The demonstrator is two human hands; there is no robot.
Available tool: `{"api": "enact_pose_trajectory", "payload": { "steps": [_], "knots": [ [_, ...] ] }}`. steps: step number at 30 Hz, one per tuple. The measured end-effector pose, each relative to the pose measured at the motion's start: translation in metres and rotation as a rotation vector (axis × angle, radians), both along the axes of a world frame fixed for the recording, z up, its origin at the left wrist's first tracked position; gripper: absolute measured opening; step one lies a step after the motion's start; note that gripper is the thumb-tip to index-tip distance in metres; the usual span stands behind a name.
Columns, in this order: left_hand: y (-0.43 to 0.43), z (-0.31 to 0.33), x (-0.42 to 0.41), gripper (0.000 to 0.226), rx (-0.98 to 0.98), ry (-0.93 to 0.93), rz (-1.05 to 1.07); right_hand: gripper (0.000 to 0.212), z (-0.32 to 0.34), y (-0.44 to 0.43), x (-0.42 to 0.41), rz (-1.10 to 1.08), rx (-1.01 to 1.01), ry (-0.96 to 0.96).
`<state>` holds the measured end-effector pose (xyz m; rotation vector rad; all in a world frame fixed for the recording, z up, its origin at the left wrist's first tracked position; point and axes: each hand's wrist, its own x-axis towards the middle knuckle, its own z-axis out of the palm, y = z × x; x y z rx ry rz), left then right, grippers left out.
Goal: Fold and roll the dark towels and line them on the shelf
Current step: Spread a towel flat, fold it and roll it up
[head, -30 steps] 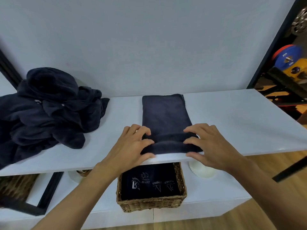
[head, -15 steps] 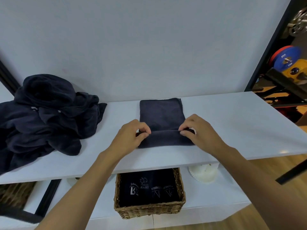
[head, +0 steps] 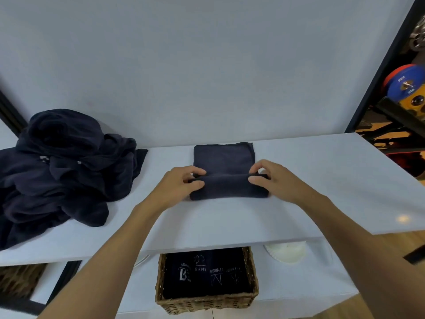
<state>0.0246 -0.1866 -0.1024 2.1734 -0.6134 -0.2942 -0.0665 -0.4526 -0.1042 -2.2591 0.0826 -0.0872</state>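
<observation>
A dark navy towel (head: 224, 157) lies folded into a narrow strip on the white shelf (head: 322, 180), its near part wound into a thick roll (head: 227, 187). My left hand (head: 181, 185) pinches the roll's left end. At the roll's right end, my right hand (head: 273, 180) grips with thumb and fingers. The flat, unrolled part stretches from the roll to the wall. A loose heap of dark towels (head: 62, 166) sits at the shelf's left end.
Below the shelf, a wicker basket (head: 207, 302) holds folded dark cloths with white print. A white round object (head: 285, 252) lies beside it on the lower board. At the right stands a black rack with coloured weight plates (head: 407, 84).
Both hands have rolled the towel's near end away from me toward the wall. The roll is thicker and the flat part shorter. The heap has not moved.
</observation>
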Motion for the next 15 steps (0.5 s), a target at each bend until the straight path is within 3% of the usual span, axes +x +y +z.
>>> {"api": "enact_pose_trajectory", "payload": {
  "steps": [2, 4, 6, 9, 11, 13, 15],
  "knots": [
    [-0.001, -0.001, 0.009, 0.019, -0.027, 0.032, 0.022, 0.009, 0.000, 0.001, 0.008, -0.053, -0.016, -0.034],
    [-0.002, -0.002, 0.012, 0.016, -0.029, -0.052, 0.028, 0.005, -0.007, 0.002, 0.011, -0.058, -0.232, -0.203],
    [-0.005, -0.005, 0.009, 0.015, -0.002, -0.210, 0.038, 0.009, -0.014, 0.001, 0.007, -0.006, -0.438, -0.365],
    [-0.005, -0.013, 0.001, 0.006, 0.120, -0.534, 0.013, 0.037, -0.021, -0.007, -0.001, 0.125, -0.583, -0.319],
    [0.001, -0.019, -0.003, 0.017, 0.204, -0.659, -0.041, 0.043, -0.022, -0.010, 0.000, 0.166, -0.609, -0.271],
    [0.005, -0.024, -0.003, 0.039, 0.299, -0.702, -0.088, 0.035, -0.017, -0.010, 0.007, 0.151, -0.531, -0.243],
    [0.005, -0.022, -0.002, 0.044, 0.333, -0.719, -0.119, 0.025, -0.010, -0.012, 0.013, 0.137, -0.389, -0.165]
  ]
}}
